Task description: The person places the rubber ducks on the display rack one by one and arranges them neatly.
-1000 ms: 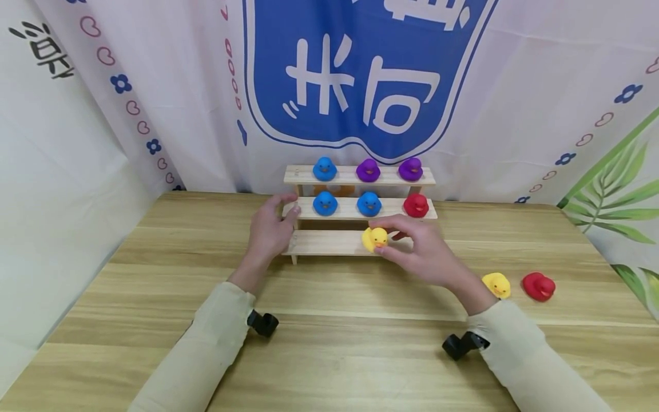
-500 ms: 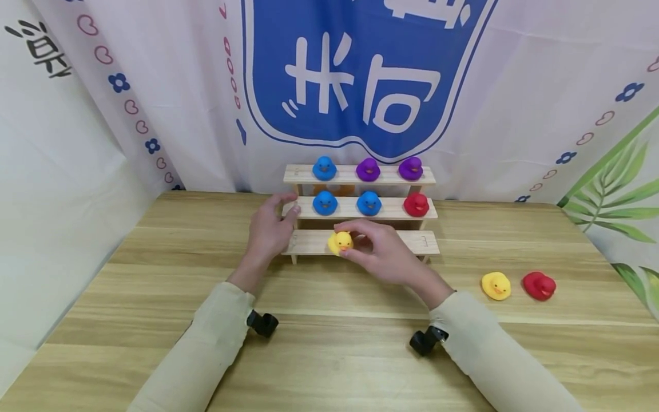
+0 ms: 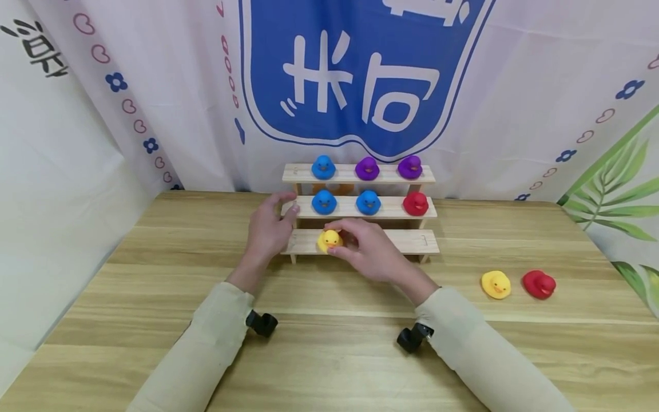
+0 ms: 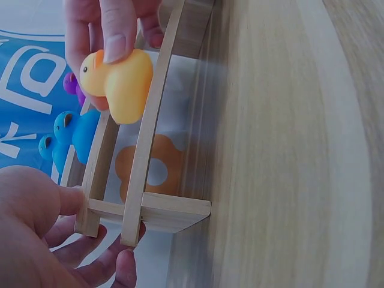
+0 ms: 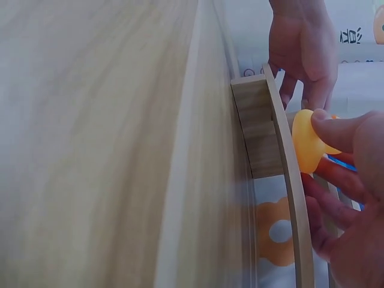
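Note:
Between thumb and fingers, my right hand (image 3: 372,250) pinches a yellow rubber duck (image 3: 329,241) at the left part of the lowest tier of a wooden stepped rack (image 3: 412,241). The duck's underside meets the board in the left wrist view. My left hand (image 3: 270,225) grips the rack's left end, its thumb on the middle tier's edge and its fingers around the end boards (image 4: 133,222). On the middle tier sit two blue ducks (image 3: 324,202) and a red duck (image 3: 415,203). The top tier bears one blue duck (image 3: 322,167) and two purple ducks (image 3: 367,169).
Right of the rack, another yellow duck (image 3: 496,285) and a red duck (image 3: 539,285) lie on the wooden table (image 3: 329,355). A printed white curtain (image 3: 206,114) hangs directly behind the rack. Both wrists wear small black cameras.
My right hand has carried the yellow duck leftward along the lowest tier, from right of centre to its left part, and slightly down. The left hand keeps its place on the rack.

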Demonstrator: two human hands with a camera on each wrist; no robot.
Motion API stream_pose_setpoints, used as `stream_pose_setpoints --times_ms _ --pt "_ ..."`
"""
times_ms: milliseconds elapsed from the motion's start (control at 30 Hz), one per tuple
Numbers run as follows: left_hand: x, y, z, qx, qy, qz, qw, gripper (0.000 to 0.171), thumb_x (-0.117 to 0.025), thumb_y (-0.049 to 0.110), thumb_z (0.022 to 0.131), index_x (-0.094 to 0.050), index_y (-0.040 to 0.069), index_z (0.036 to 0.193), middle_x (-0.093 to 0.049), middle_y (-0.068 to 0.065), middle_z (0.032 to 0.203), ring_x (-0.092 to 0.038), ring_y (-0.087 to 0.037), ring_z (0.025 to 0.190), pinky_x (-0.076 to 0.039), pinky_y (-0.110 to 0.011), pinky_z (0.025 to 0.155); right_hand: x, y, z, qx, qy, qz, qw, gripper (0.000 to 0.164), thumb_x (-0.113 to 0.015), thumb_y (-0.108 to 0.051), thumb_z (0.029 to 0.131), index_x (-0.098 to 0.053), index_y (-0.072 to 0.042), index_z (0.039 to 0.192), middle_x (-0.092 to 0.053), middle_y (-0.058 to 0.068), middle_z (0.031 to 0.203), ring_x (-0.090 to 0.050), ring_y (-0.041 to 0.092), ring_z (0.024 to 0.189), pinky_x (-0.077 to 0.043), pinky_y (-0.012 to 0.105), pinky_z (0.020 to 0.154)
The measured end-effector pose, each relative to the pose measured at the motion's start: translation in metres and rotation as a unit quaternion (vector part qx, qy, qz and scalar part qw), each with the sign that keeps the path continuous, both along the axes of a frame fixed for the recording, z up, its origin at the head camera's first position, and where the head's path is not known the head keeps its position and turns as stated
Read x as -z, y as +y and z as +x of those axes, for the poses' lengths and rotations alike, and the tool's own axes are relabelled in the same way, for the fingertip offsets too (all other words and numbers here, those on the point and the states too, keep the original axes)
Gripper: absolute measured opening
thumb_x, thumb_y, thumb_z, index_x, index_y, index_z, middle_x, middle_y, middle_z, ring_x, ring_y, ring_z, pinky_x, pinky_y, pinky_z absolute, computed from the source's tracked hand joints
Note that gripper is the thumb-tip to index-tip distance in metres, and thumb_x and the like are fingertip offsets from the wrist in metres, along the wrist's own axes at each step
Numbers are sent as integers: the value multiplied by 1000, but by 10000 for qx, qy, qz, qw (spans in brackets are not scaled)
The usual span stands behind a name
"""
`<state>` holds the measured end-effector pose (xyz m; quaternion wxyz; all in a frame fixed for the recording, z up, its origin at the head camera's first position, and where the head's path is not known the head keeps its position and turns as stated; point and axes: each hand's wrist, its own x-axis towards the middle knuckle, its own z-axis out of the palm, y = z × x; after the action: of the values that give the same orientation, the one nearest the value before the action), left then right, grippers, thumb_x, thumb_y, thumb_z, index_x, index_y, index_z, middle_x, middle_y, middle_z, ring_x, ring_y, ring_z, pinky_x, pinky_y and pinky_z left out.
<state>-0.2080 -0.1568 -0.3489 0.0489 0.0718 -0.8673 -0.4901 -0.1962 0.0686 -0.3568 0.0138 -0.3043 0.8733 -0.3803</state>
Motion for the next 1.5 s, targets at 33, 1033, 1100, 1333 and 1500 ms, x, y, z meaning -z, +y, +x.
stream_pose_setpoints --times_ms 33,1033,1100,1333,1500 --pt "0 0 0 4 -9 14 10000 40 -55 30 112 -57 22 151 -66 -10 135 -53 -13 54 -44 -25 48 0 -1 0 12 12 30 10000 37 -75 -25 101 -70 -16 136 -71 1 132 -64 20 109 -58 37 94" --pt "3 -4 0 28 45 -27 10000 41 -56 30 111 -57 20 151 -67 -12 138 -49 -11 52 -44 -24 48 -7 -4 -2 352 -105 434 9984 51 -83 -34 94 -68 -21 141 -72 -1 134 -68 20 118 -57 41 107" --pt "2 -4 0 47 33 -2 10000 41 -56 30 111 -56 20 151 -66 -12 141 -48 -11 51 -43 -25 48 -7 2 -2 359 -126 392 9985 52 -83 -35 93 -68 -20 141 -72 0 134 -68 20 118 -58 42 106" --pt "1 -2 0 23 11 -25 10000 41 -55 30 111 -56 21 152 -62 -10 148 -48 -12 52 -43 -25 48 -12 28 2 267 -333 253 9988 47 -81 -30 96 -68 -20 140 -73 2 130 -69 21 113 -62 40 95" --pt "1 -1 0 25 35 -66 10000 42 -55 31 112 -56 21 152 -64 -10 145 -49 -13 53 -44 -25 49 -15 51 5 88 -257 53 9996 44 -80 -24 97 -69 -17 138 -74 4 131 -70 20 111 -63 41 93"
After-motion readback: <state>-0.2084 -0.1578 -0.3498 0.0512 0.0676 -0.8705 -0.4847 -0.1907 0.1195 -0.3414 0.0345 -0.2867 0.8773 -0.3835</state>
